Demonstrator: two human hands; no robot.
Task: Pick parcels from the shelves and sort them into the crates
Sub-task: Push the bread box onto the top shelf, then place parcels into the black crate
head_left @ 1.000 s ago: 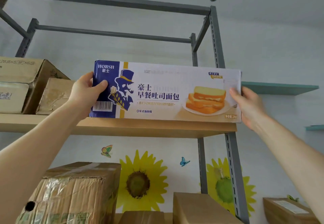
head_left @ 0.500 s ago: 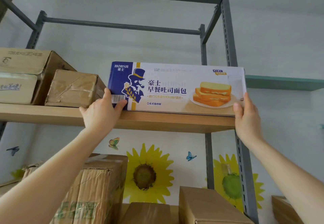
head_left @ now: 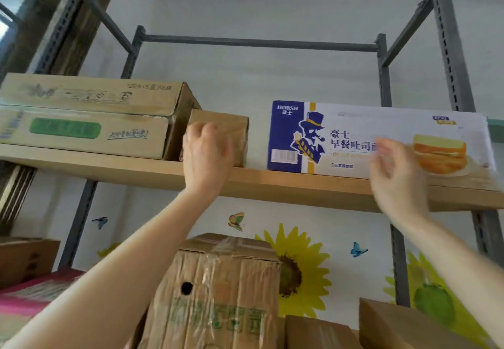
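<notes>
A long white and blue toast bread box (head_left: 354,135) stands on the upper wooden shelf (head_left: 272,185), at its right end. My right hand (head_left: 398,174) hovers in front of the box's middle, fingers spread, holding nothing. My left hand (head_left: 206,157) is raised in front of a small taped brown parcel (head_left: 231,127) that sits on the same shelf, left of the bread box. Its fingers are apart and curl towards the parcel; whether they touch it cannot be told through the blur.
Two flat cardboard boxes (head_left: 90,114) are stacked at the shelf's left end. Below, a tall taped carton (head_left: 218,294) with green print stands in the middle, with smaller brown boxes (head_left: 403,324) to its right. Grey metal uprights (head_left: 450,48) frame the rack.
Both hands have let go of the bread box, which now rests on the shelf. My left hand moved left to the small brown parcel; the view shifted left.
</notes>
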